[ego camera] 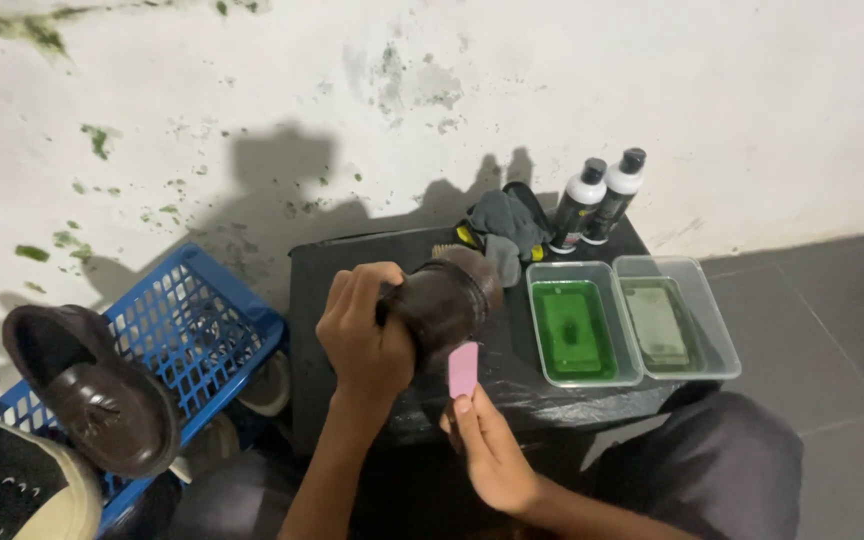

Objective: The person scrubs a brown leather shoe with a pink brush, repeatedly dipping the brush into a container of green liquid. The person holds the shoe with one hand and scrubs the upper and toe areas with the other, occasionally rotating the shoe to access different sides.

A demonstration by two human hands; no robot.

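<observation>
Against a stained white wall, on a black table (352, 275), the left hand (364, 335) grips a brown shoe (444, 300); the right hand (492, 450) pinches a pink block (463, 369), seemingly touching it.

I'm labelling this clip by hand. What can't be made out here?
Head view only:
- Brown shoe: its left part is covered by the left hand.
- Pink block: lower end is behind the right hand's fingers.
- Tubs: sunken contents blurred by liquid.
- Light shoe: cut off by the frame corner.
</observation>
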